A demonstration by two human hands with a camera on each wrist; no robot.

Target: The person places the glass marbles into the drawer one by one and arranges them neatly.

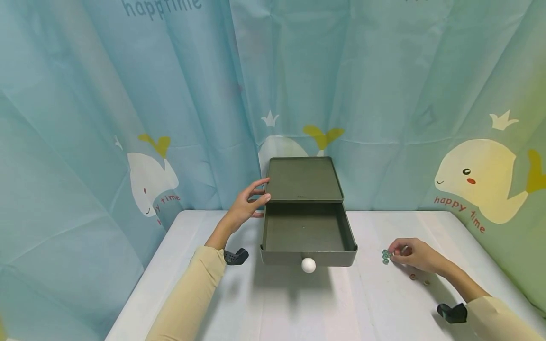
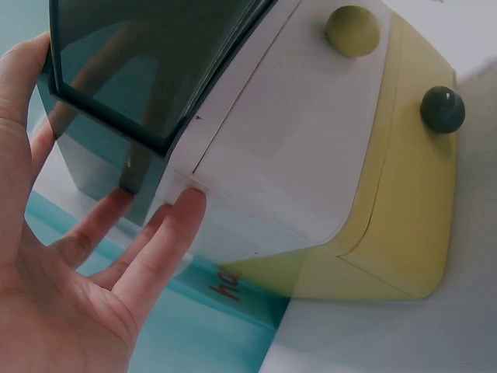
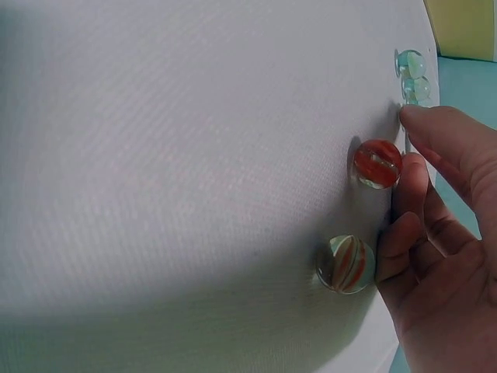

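Observation:
A small drawer cabinet (image 1: 304, 180) stands in the middle with its dark green top drawer (image 1: 330, 258) pulled out; a white knob (image 1: 308, 265) is on the drawer's front. My left hand (image 1: 245, 203) rests against the cabinet's left side, fingers spread, thumb by the top edge. At the right, my right hand (image 1: 415, 255) reaches down to several greenish glass marbles (image 1: 386, 261), thumb and forefinger beside them. Whether a marble sits between those fingertips is hidden. Close to the curled fingers lie a red marble (image 3: 378, 163) and a striped marble (image 3: 347, 265).
Below the green drawer are a white drawer (image 2: 272, 132) with a yellowish knob (image 2: 352, 32) and a yellow drawer (image 2: 411, 163) with a dark green knob (image 2: 443, 109). The white table (image 1: 307, 317) carries everything. A whale-print curtain (image 1: 375, 94) hangs behind.

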